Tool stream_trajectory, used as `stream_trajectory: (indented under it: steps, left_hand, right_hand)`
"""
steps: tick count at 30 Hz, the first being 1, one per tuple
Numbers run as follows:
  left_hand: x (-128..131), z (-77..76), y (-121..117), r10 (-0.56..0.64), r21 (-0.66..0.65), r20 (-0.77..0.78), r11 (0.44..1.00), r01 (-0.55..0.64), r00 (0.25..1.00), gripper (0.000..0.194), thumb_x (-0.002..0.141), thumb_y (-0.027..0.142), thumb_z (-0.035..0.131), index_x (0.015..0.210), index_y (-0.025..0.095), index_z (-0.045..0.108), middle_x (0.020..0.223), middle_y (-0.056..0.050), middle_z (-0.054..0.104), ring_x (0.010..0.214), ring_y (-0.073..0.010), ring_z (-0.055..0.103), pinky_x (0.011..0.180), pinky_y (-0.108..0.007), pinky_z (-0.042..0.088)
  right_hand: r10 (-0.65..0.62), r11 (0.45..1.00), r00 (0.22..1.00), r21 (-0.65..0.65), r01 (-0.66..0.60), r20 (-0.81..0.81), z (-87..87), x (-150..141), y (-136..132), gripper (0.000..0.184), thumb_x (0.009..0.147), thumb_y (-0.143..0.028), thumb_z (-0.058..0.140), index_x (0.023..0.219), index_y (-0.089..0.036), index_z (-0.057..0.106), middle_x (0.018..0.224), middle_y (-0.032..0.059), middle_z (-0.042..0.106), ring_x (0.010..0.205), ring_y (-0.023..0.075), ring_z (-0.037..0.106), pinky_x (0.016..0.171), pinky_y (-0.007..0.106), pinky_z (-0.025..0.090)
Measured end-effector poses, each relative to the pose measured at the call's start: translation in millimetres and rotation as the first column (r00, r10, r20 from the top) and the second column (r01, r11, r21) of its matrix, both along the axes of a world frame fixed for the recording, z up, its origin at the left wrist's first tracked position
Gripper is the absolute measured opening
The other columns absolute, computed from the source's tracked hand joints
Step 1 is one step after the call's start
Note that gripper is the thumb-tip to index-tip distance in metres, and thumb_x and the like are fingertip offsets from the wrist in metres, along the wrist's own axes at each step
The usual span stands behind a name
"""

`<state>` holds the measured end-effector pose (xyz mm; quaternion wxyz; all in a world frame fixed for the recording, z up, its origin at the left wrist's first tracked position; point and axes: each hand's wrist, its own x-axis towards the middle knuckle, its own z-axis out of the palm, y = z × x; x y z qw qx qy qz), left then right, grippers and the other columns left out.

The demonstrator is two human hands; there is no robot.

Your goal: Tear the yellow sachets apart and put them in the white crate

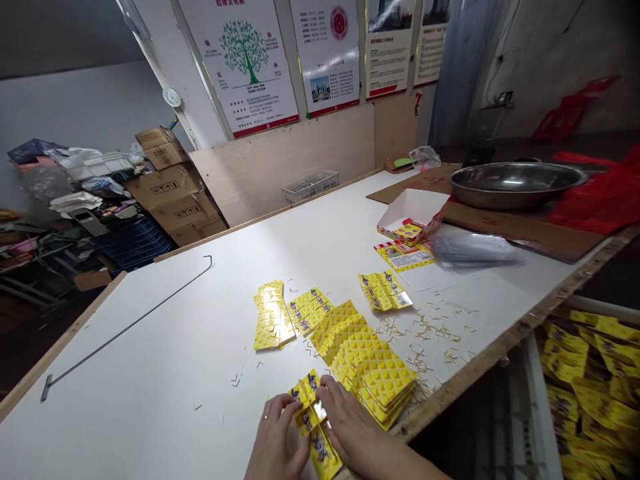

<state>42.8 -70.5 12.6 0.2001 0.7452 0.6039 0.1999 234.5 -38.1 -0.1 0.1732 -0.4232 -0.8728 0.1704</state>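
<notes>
Your left hand (280,433) and right hand (355,427) both grip the yellow strip (326,455), just left of the patterned stack (373,360). My read: partway. Offcuts (451,335) right of the stack and yellow packs (590,407) farther right look done; the stack looks left. Strip print illegible; wall posters (245,67) beyond the stack carry Chinese text, mostly too small.

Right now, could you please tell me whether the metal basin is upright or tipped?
Upright: the metal basin rests on brown cardboard, its rim facing up and inside showing.
</notes>
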Motion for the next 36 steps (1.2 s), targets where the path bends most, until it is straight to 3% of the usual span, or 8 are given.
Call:
stream_trajectory:
  steps: [2,6,12,20,23,27,30,36]
  left_hand:
    - [6,-1.8,5,-0.005,-0.064,-0.007,0.998,0.004,1.0,0.037,0.069,0.024,0.061,0.106,0.019,0.059,0.11,-0.011,0.054,0.105,-0.0209,0.053,0.097,-0.043,0.047]
    - [16,-3.2,14,-0.014,-0.166,0.037,0.986,0.02,0.999,0.038,0.066,0.019,0.059,0.103,0.018,0.058,0.111,-0.009,0.051,0.105,-0.02,0.05,0.097,-0.04,0.044]
    - [25,-6.2,16,0.052,-0.242,0.048,0.969,-0.039,0.998,0.032,0.068,0.023,0.055,0.1,0.018,0.057,0.112,-0.008,0.047,0.105,-0.0194,0.044,0.097,-0.036,0.039]
    - [19,-4.2,17,0.024,-0.247,0.07,0.969,-0.006,0.997,0.029,0.069,0.024,0.056,0.097,0.019,0.058,0.11,-0.007,0.049,0.105,-0.0191,0.044,0.098,-0.035,0.037]
    - [11,-5.6,20,0.022,-0.247,0.102,0.969,0.004,0.995,0.03,0.07,0.029,0.058,0.099,0.02,0.059,0.109,-0.007,0.049,0.104,-0.0192,0.046,0.097,-0.036,0.039]
    - [4,-8.3,25,0.011,-0.231,0.129,0.973,0.019,0.992,0.034,0.07,0.029,0.06,0.103,0.023,0.059,0.113,-0.006,0.047,0.11,-0.0194,0.044,0.102,-0.036,0.037]
    - [1,-8.7,27,0.0,-0.235,0.149,0.971,0.035,0.989,0.034,0.071,0.032,0.061,0.103,0.023,0.059,0.113,-0.006,0.047,0.11,-0.0192,0.044,0.102,-0.036,0.037]
    - [0,-9.9,26,0.018,-0.199,0.147,0.98,0.011,0.989,0.035,0.07,0.035,0.063,0.103,0.025,0.059,0.111,-0.006,0.049,0.108,-0.0198,0.046,0.101,-0.039,0.04]
  right_hand:
    - [0.048,0.997,0.999,-0.068,-0.048,-0.008,7.9,-1,8,0.056,0.065,-0.006,0.051,0.121,-0.013,0.044,0.121,0.0133,0.046,0.109,0.0266,0.044,0.086,0.037,0.044]
    - [0.178,0.963,0.984,-0.207,-0.173,0.007,14.5,-6,25,0.045,0.06,-0.011,0.055,0.104,-0.016,0.052,0.11,0.0088,0.05,0.098,0.0235,0.05,0.082,0.034,0.044]
    - [0.175,0.939,0.982,-0.288,-0.186,-0.065,12.0,-5,25,0.042,0.063,-0.011,0.052,0.104,-0.018,0.052,0.112,0.0077,0.048,0.101,0.0214,0.047,0.084,0.03,0.04]
    - [0.135,0.927,0.982,-0.335,-0.171,-0.129,20.2,0,13,0.048,0.068,-0.007,0.046,0.116,-0.017,0.048,0.119,0.0101,0.044,0.111,0.0223,0.041,0.095,0.035,0.034]
    - [0.177,0.913,0.96,-0.327,-0.242,-0.216,19.1,10,14,0.063,0.068,-0.007,0.046,0.13,-0.016,0.037,0.127,0.0118,0.043,0.119,0.0223,0.039,0.101,0.036,0.031]
    - [0.305,0.839,0.922,-0.391,-0.379,-0.239,18.0,29,20,0.079,0.063,-0.006,0.049,0.138,-0.016,0.03,0.143,0.0126,0.028,0.132,0.0234,0.028,0.107,0.033,0.026]
    - [0.377,0.804,0.902,-0.409,-0.432,-0.213,17.3,37,22,0.075,0.061,-0.011,0.057,0.133,-0.017,0.038,0.147,0.0117,0.021,0.134,0.0254,0.024,0.108,0.034,0.025]
    - [0.344,0.855,0.903,-0.311,-0.414,-0.257,9.1,34,17,0.059,0.062,-0.019,0.065,0.119,-0.016,0.05,0.144,0.012,0.028,0.13,0.0251,0.03,0.107,0.036,0.027]
